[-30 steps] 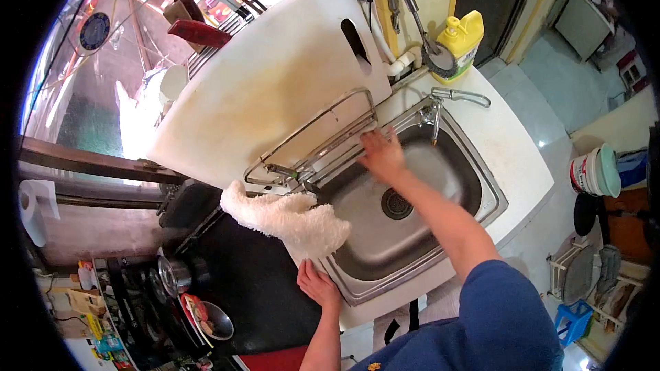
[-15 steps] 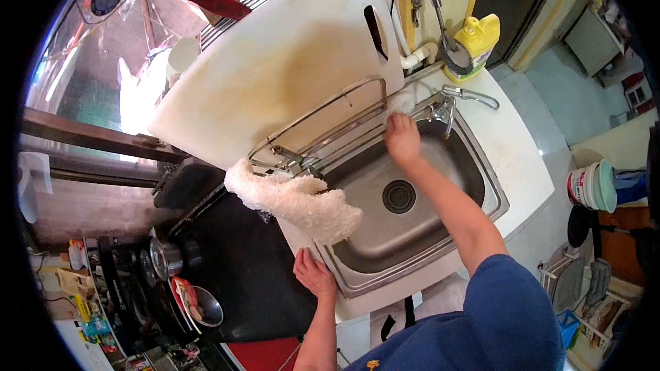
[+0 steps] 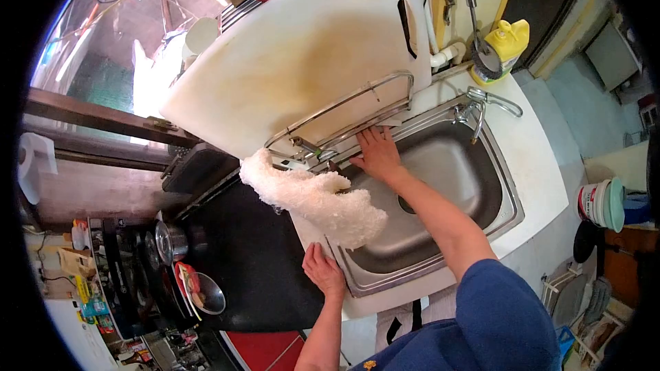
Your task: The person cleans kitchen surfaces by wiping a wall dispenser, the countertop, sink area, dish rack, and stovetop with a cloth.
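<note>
My right hand lies with fingers stretched flat on the back ledge of the steel sink, below the wire rack. Beside its fingertips shows a small pale piece, perhaps cloth or paper; what lies under the palm is hidden. My left hand rests on the white counter edge at the sink's front left corner, fingers extended and holding nothing. Between my hands hangs a bunched, rough off-white mesh cloth over the sink's left end. My right forearm covers most of the drain.
Behind the sink leans a large white cutting board. The chrome faucet stands at the far right corner, near a yellow jug and a round scrub brush. A black surface with a metal bowl lies left.
My right hand has slid left along the sink's back ledge, away from the faucet, and its fingers have flattened. My left hand stays at the counter edge. The view has shifted slightly.
</note>
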{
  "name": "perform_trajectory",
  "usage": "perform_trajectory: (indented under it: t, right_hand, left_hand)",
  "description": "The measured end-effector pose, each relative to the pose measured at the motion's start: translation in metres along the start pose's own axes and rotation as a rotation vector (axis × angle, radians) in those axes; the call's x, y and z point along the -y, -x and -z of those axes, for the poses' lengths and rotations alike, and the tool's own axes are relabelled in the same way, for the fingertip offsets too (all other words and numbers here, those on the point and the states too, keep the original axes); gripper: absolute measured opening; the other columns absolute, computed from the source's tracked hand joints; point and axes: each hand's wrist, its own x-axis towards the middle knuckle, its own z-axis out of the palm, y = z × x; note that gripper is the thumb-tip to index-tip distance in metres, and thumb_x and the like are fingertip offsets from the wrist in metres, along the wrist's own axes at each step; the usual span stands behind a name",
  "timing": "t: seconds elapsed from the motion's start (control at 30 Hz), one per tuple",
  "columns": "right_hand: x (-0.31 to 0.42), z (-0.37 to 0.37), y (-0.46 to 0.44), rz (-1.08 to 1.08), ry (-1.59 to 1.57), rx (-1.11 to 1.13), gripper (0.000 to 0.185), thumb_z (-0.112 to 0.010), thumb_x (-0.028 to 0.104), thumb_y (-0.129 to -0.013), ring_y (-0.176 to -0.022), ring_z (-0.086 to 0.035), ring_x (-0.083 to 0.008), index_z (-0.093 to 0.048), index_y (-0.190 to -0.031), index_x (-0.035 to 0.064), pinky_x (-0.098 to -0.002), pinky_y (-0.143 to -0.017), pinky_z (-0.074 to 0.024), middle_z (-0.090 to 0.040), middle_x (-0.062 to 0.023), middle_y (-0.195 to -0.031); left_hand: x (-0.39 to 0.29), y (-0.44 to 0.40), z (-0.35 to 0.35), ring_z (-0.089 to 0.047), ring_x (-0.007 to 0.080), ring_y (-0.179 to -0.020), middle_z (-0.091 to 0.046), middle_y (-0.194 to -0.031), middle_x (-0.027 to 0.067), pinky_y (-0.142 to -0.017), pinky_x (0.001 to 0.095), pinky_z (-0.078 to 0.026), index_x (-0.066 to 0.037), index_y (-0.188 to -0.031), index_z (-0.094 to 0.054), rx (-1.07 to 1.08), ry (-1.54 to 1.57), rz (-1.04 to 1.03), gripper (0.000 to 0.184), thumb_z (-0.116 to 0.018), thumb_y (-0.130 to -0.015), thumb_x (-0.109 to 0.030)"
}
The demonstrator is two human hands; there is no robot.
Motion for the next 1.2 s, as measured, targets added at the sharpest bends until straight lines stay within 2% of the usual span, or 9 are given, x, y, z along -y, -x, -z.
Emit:
perform_trajectory:
  t: [0.33, 0.57, 0.67, 0.7, 0.77, 0.83, 0.9, 1.03, 1.2]
  right_hand:
    - [0.029, -0.008, 0.004, 0.298, -0.220, 0.036, 0.063, -0.064, 0.025, -0.079, -0.134, -0.033, -0.0269, -0.042, -0.135, 0.0077, -0.0459, -0.111, -0.0221, -0.043, -0.0078, -0.140]
    - [-0.002, -0.037, 0.009, 0.283, -0.017, -0.324, 0.063, -0.069, 0.028, -0.074, -0.127, -0.038, -0.0281, -0.049, -0.131, 0.0119, -0.0546, -0.108, -0.0229, -0.048, -0.0091, -0.132]
    - [0.015, -0.035, -0.004, 0.308, -0.078, -0.195, 0.056, -0.058, 0.036, -0.081, -0.126, -0.040, -0.0301, -0.048, -0.131, 0.0123, -0.0601, -0.106, -0.0207, -0.052, -0.0097, -0.125]
    - [0.026, 0.000, 0.007, 0.348, -0.319, -0.208, 0.053, -0.052, 0.041, -0.084, -0.125, -0.041, -0.0311, -0.052, -0.127, 0.0114, -0.0623, -0.105, -0.0197, -0.055, -0.0114, -0.120]
    - [0.063, 0.105, 0.024, 0.210, -0.561, -0.040, 0.037, -0.060, 0.012, -0.079, -0.114, -0.049, -0.0372, -0.056, -0.115, 0.0024, -0.0472, -0.097, -0.0377, -0.059, -0.0175, -0.111]
    - [0.070, 0.129, 0.027, 0.217, -0.583, 0.005, 0.039, -0.060, 0.010, -0.078, -0.114, -0.048, -0.0389, -0.055, -0.115, 0.0003, -0.0476, -0.097, -0.0375, -0.058, -0.0197, -0.111]
    - [0.066, 0.111, 0.020, 0.257, -0.550, 0.028, 0.040, -0.060, 0.009, -0.077, -0.114, -0.047, -0.0405, -0.054, -0.115, -0.0017, -0.0480, -0.096, -0.0374, -0.056, -0.0219, -0.112]
    - [0.011, -0.058, 0.003, 0.280, -0.343, -0.005, 0.043, -0.060, 0.005, -0.075, -0.115, -0.045, -0.0437, -0.052, -0.116, -0.0058, -0.0488, -0.096, -0.0371, -0.054, -0.0262, -0.113]
    - [0.040, -0.024, 0.060, 0.398, -0.341, -0.252, 0.048, -0.059, 0.003, -0.074, -0.118, -0.042, -0.0438, -0.049, -0.120, -0.0065, -0.0484, -0.098, -0.0358, -0.051, -0.0278, -0.120]
  left_hand:
    - [0.003, 0.001, -0.003, -0.044, 0.0315, -0.117, -0.049, -0.127, 0.0108, -0.099, 0.0433, -0.034, -0.008, -0.123, -0.052, -0.040, -0.021, -0.004, 0.042, -0.055, -0.081, -0.005]
    - [-0.003, -0.003, 0.003, -0.044, 0.0287, -0.117, -0.049, -0.127, 0.0075, -0.097, 0.0423, -0.036, -0.010, -0.123, -0.053, -0.038, 0.002, 0.046, 0.043, -0.056, -0.081, -0.005]
    - [-0.001, -0.003, 0.003, -0.044, 0.0296, -0.117, -0.048, -0.127, 0.0082, -0.097, 0.0424, -0.036, -0.009, -0.123, -0.052, -0.038, 0.005, 0.058, 0.042, -0.056, -0.081, -0.005]
    - [-0.002, -0.003, 0.003, -0.043, 0.0307, -0.116, -0.048, -0.127, 0.0096, -0.097, 0.0427, -0.035, -0.008, -0.123, -0.051, -0.025, 0.022, 0.050, 0.042, -0.054, -0.081, -0.005]
    - [-0.003, -0.003, 0.006, -0.043, 0.0298, -0.116, -0.049, -0.126, 0.0085, -0.097, 0.0426, -0.035, -0.008, -0.122, -0.052, -0.043, 0.033, 0.066, 0.040, -0.055, -0.081, -0.005]
    - [-0.006, -0.004, 0.010, -0.044, 0.0292, -0.116, -0.050, -0.125, 0.0081, -0.096, 0.0422, -0.036, -0.008, -0.120, -0.053, -0.052, 0.026, 0.049, 0.039, -0.055, -0.082, -0.005]
    - [-0.004, -0.004, 0.005, -0.044, 0.0290, -0.116, -0.050, -0.124, 0.0081, -0.095, 0.0421, -0.037, -0.008, -0.120, -0.054, -0.074, 0.033, 0.054, 0.039, -0.056, -0.081, -0.005]
    - [-0.002, -0.004, 0.005, -0.045, 0.0286, -0.115, -0.051, -0.123, 0.0081, -0.094, 0.0417, -0.038, -0.008, -0.120, -0.054, -0.080, 0.054, 0.060, 0.040, -0.057, -0.080, -0.005]
    - [0.002, -0.003, 0.005, -0.045, 0.0288, -0.117, -0.050, -0.124, 0.0081, -0.096, 0.0417, -0.038, -0.008, -0.120, -0.054, -0.118, 0.121, 0.069, 0.041, -0.058, -0.079, -0.005]
